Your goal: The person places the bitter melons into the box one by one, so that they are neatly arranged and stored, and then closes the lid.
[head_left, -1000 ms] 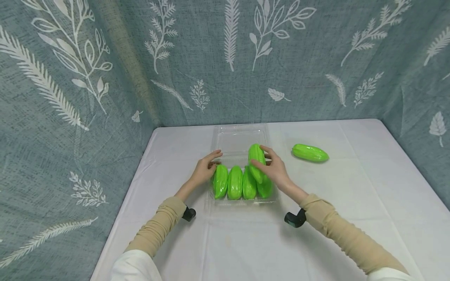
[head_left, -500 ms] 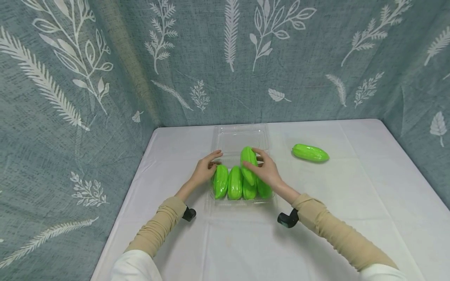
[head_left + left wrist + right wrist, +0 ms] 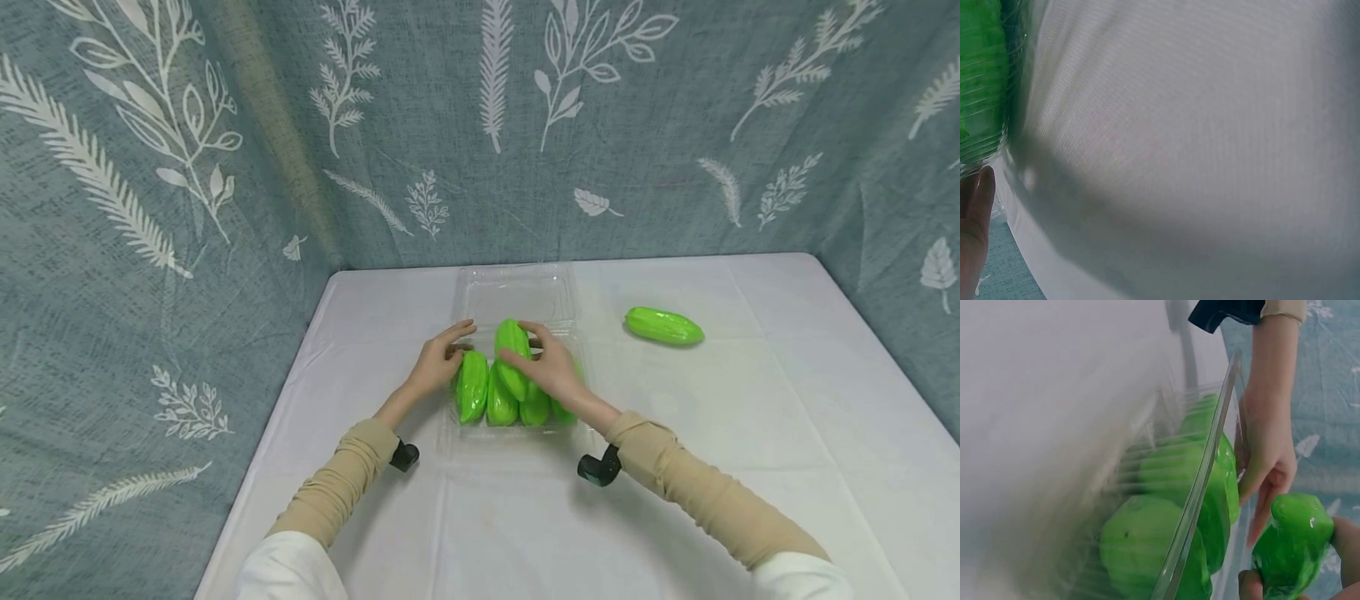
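My right hand (image 3: 553, 367) grips a glossy, ridged green gourd (image 3: 512, 358) above a clear plastic clamshell box. Its thumb lies on the near side, with the fingers partly hidden behind. The held gourd (image 3: 1291, 544) also shows low in the right wrist view. Below it, several similar gourds (image 3: 472, 387) lie side by side in the box, partly covered by the held one and my right hand. My left hand (image 3: 435, 362) rests at the box's left side; in the left wrist view its thumb (image 3: 982, 200) touches the clear wall.
The clamshell's clear lid (image 3: 516, 292) lies folded back behind the base. Another green gourd (image 3: 663, 326) lies on the white tablecloth (image 3: 697, 467) to the right. A patterned blue-green curtain (image 3: 450, 125) stands behind the table and along its sides.
My right hand has carried the gourd leftward over the row and slightly lower, from above the box's right end to near its middle. The left hand has stayed in place.
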`<act>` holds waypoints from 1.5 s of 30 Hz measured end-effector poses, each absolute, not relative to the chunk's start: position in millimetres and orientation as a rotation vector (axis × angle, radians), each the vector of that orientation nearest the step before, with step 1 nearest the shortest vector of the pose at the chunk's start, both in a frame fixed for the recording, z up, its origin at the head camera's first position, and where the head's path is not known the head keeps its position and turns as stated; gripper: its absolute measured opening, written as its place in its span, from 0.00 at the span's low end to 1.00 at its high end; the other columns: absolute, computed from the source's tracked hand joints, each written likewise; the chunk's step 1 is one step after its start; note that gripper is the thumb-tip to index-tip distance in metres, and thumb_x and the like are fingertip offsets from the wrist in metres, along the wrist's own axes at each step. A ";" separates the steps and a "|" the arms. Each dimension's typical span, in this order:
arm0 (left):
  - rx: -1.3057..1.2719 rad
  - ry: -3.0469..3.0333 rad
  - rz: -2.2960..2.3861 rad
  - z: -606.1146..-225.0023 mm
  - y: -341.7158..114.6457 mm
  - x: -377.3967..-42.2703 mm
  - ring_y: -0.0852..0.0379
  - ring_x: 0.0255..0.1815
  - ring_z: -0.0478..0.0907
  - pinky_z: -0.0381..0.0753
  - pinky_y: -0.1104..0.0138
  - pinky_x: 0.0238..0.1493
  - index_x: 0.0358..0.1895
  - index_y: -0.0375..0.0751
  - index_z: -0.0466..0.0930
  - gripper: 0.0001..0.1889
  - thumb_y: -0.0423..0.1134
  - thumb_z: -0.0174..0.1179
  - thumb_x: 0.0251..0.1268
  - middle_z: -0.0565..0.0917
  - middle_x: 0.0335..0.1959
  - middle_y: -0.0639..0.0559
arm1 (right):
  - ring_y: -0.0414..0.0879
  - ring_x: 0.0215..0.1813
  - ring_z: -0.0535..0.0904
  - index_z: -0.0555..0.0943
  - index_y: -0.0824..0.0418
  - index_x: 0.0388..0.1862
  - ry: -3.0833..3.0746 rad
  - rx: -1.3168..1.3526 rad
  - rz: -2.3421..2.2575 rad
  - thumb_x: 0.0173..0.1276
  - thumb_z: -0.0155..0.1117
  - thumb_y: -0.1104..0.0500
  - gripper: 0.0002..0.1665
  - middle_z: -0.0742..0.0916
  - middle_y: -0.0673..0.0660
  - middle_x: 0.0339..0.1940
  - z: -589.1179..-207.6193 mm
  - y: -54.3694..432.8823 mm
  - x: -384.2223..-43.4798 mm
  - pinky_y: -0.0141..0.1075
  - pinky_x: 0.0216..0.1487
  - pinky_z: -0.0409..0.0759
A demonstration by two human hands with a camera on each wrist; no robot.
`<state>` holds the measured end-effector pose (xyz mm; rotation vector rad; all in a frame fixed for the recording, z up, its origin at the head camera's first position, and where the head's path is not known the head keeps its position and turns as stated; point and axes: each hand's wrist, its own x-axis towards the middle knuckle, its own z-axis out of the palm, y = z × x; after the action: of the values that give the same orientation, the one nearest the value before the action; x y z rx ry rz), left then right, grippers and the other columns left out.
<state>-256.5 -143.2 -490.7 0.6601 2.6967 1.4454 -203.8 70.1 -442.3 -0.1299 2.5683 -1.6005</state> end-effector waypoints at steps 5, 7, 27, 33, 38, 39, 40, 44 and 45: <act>0.658 2.696 1.432 -489.7 -143.0 -256.5 0.40 0.55 0.79 0.80 0.56 0.57 0.64 0.29 0.68 0.24 0.18 0.44 0.64 0.64 0.71 0.36 | 0.60 0.62 0.74 0.63 0.58 0.71 2.574 -0.162 -1.582 0.63 0.63 0.44 0.42 0.74 0.66 0.66 -443.6 62.9 -201.5 0.51 0.55 0.81; 0.657 2.691 1.433 -489.1 -143.1 -256.0 0.40 0.55 0.79 0.80 0.56 0.57 0.64 0.29 0.68 0.24 0.18 0.44 0.64 0.64 0.71 0.37 | 0.61 0.61 0.75 0.63 0.60 0.71 2.582 -0.180 -1.581 0.63 0.64 0.45 0.41 0.74 0.66 0.66 -445.5 60.5 -200.5 0.50 0.54 0.81; 0.696 2.706 1.438 -488.1 -142.8 -253.9 0.38 0.54 0.79 0.80 0.54 0.57 0.63 0.27 0.69 0.24 0.17 0.45 0.62 0.65 0.70 0.35 | 0.58 0.51 0.81 0.63 0.66 0.70 2.653 -0.207 -1.529 0.63 0.65 0.48 0.42 0.80 0.68 0.56 -448.7 40.2 -193.6 0.43 0.46 0.85; 0.674 2.712 1.427 -488.1 -143.1 -253.9 0.39 0.54 0.79 0.79 0.54 0.58 0.63 0.28 0.69 0.24 0.17 0.45 0.62 0.64 0.70 0.36 | 0.57 0.53 0.80 0.62 0.68 0.70 2.671 -0.273 -1.497 0.63 0.65 0.48 0.44 0.79 0.69 0.59 -449.7 39.3 -193.3 0.44 0.50 0.84; 0.668 2.711 1.430 -488.1 -143.3 -254.4 0.39 0.54 0.79 0.79 0.54 0.58 0.63 0.29 0.69 0.24 0.17 0.45 0.63 0.64 0.70 0.36 | 0.56 0.50 0.80 0.63 0.66 0.70 2.701 -0.308 -1.451 0.62 0.66 0.47 0.44 0.78 0.68 0.61 -450.2 39.0 -192.6 0.44 0.48 0.83; 0.664 2.709 1.432 -488.2 -143.4 -254.7 0.39 0.54 0.79 0.79 0.54 0.58 0.63 0.29 0.69 0.24 0.18 0.45 0.63 0.65 0.70 0.36 | 0.55 0.49 0.80 0.63 0.66 0.70 2.704 -0.315 -1.446 0.62 0.66 0.48 0.43 0.77 0.68 0.61 -450.6 39.0 -192.4 0.44 0.47 0.83; 0.662 2.708 1.432 -488.4 -143.4 -254.9 0.39 0.54 0.79 0.79 0.54 0.58 0.63 0.29 0.69 0.24 0.18 0.45 0.63 0.65 0.70 0.36 | 0.55 0.48 0.80 0.63 0.65 0.71 2.706 -0.324 -1.444 0.61 0.66 0.48 0.43 0.77 0.67 0.61 -451.2 39.0 -192.3 0.43 0.47 0.83; 0.661 2.703 1.436 -488.4 -143.5 -254.6 0.38 0.54 0.79 0.79 0.54 0.58 0.63 0.28 0.69 0.24 0.18 0.45 0.63 0.64 0.70 0.36 | 0.55 0.49 0.80 0.64 0.65 0.70 2.697 -0.361 -1.470 0.61 0.67 0.50 0.43 0.77 0.67 0.62 -453.6 39.6 -191.7 0.42 0.48 0.83; 0.664 2.700 1.439 -488.5 -143.4 -254.5 0.38 0.55 0.79 0.80 0.54 0.58 0.63 0.28 0.69 0.24 0.17 0.45 0.63 0.64 0.70 0.36 | 0.56 0.49 0.80 0.64 0.65 0.70 2.692 -0.366 -1.481 0.61 0.67 0.51 0.42 0.77 0.67 0.62 -454.2 39.6 -191.4 0.42 0.48 0.84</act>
<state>-254.5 -143.4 -488.5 0.6642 2.7003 1.4387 -191.4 39.6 -454.2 -0.3657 2.6918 -1.4807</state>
